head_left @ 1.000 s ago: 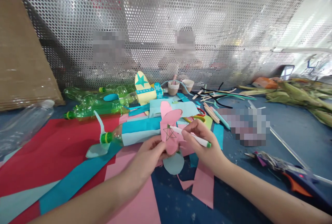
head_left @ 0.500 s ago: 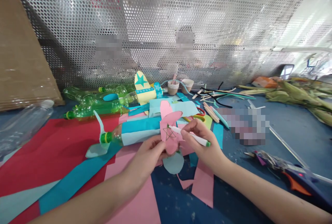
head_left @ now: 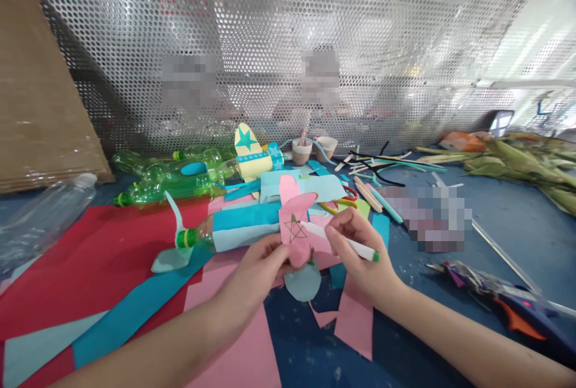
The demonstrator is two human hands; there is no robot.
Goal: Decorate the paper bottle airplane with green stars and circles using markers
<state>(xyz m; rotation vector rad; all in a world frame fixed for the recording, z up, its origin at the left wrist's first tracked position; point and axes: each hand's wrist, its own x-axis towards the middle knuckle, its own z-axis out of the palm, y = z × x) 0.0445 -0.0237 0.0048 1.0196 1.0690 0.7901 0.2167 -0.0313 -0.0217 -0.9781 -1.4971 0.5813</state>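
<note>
A pink paper tail piece [head_left: 299, 253] with a star drawn on it stands at the right end of a plastic bottle [head_left: 245, 229], which is wrapped in blue paper and has a green cap. My left hand [head_left: 267, 262] pinches the lower left edge of this pink piece between thumb and fingers. In my right hand [head_left: 362, 247] is a white marker [head_left: 315, 229] with a green end, its tip at the right side of the star. Green ink fills the star's top point. Below the tail hangs a light blue paper circle [head_left: 302, 283].
Red paper [head_left: 112, 244] and pink scraps [head_left: 355, 322] lie around the bottle. A glue gun [head_left: 499, 298] rests at right, near a clear rod [head_left: 504, 256]. Green bottles [head_left: 166, 187], a yellow-wrapped bottle [head_left: 254, 163], small pots [head_left: 301, 152] and corn husks [head_left: 517, 163] are farther back.
The marker tip has shifted slightly right and down from the star's top point. More green shows in that point. My left hand keeps its grip on the pink piece.
</note>
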